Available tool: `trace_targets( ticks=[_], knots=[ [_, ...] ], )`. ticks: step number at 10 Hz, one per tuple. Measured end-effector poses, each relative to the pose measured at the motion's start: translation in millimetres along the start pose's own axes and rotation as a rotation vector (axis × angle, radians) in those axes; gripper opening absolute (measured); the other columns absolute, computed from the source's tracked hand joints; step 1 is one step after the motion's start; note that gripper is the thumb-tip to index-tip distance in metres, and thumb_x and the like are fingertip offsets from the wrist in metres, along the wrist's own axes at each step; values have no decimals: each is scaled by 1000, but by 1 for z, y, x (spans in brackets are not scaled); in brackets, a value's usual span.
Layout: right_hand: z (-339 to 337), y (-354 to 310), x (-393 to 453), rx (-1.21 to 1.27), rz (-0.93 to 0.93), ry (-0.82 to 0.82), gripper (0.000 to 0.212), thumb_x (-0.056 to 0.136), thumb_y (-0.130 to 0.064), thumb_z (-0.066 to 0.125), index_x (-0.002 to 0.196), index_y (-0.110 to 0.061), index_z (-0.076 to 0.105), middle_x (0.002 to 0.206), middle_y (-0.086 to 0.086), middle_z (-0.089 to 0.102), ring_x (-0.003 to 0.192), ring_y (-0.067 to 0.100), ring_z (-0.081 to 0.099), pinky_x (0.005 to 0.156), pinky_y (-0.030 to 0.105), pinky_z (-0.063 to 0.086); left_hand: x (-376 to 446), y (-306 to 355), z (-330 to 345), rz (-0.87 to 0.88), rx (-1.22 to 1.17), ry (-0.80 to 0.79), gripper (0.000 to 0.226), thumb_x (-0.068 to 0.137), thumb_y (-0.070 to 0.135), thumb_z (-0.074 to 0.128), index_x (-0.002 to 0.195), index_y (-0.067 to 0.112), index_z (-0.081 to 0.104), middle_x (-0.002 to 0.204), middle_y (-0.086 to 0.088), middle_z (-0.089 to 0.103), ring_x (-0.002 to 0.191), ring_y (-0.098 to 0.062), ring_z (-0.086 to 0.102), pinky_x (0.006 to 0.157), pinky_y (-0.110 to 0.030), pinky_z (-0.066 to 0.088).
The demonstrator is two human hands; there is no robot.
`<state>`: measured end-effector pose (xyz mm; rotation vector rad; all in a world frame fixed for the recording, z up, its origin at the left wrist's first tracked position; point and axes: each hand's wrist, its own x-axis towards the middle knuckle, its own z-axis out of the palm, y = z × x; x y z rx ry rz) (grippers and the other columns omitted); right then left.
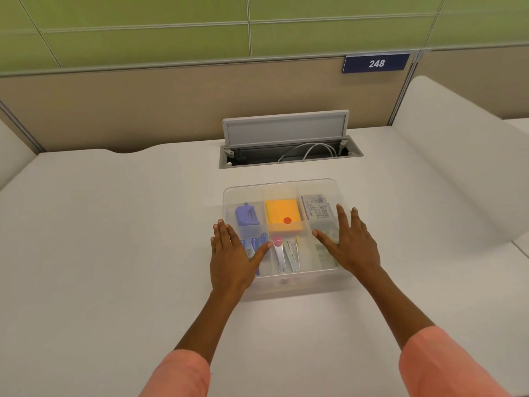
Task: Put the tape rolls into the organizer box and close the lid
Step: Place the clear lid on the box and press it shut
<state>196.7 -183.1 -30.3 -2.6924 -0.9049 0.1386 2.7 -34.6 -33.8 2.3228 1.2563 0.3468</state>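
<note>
Pressing down with both palms, we have our hands spread flat on the frosted, see-through lid point(286, 188) of the clear plastic organizer box point(289, 285), which sits on the pale grey desk point(114, 224) directly ahead of us. Our left hand point(232, 253) lies over the near left corner, fingers straight and fanned, thumb reaching toward the middle; it grasps nothing. Our right hand point(350, 243) rests over the right side in the same released, flat pose, its fingertips pointing to the far right corner. Salmon-pink sleeves point(177, 373) cover both forearms near the bottom edge.

Through the lid we can make out divided compartments. Far left holds a purple plastic tool point(246, 214); the far middle holds an orange pad of sticky notes point(283, 215) with a small red dot on it; far right holds a white printed packet point(317, 207). In the near middle lie a slim metal tool with a pink end point(279, 255) and some thin metal pieces point(294, 255) beside it. Blue and white packets point(253, 245) show just past our left thumb. Under our right hand we glimpse pale, greenish round shapes point(327, 247), likely the tape rolls, though the hand and frosted plastic blur them too much to be sure.

Beyond the box, an open grey cable hatch point(286, 128) is set in the desk, with white cables point(312, 151) coiled inside. A blue sign reading 248 point(376, 63) hangs on the beige partition point(143, 110), below green wall panels point(143, 24).
</note>
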Motion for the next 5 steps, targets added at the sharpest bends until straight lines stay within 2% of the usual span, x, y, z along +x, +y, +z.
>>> trace_targets(
  ticks=[2,3,4,5],
  knots=[
    [-3,2,1,73,17,-41,90,77,-71,41,147,-26,6,159,14,8,143,36,20,108,55,33,-1,3,-5,19,25,-26,106,66,76,25,144,10,-4,157,-11,0,145,-26,0,117,-40,9],
    [-15,1,0,228,0,-56,89,80,-63,49,147,-20,10,158,15,14,144,33,17,113,53,27,1,4,-11,30,68,-38,113,60,85,6,144,10,-1,157,-14,1,145,-28,0,117,-44,6],
    [-64,-9,1,476,-44,133,68,86,-44,58,139,-9,36,148,16,39,138,27,34,113,39,29,6,10,-24,63,94,-15,137,35,91,-21,144,12,5,156,-17,4,144,-31,1,116,-49,1],
    [-126,-18,0,778,-72,322,45,84,-37,64,120,-10,59,124,14,63,110,21,58,95,32,43,21,23,-39,74,50,26,138,34,91,-22,144,12,5,156,-17,4,144,-31,-1,116,-48,-1]
  ],
)
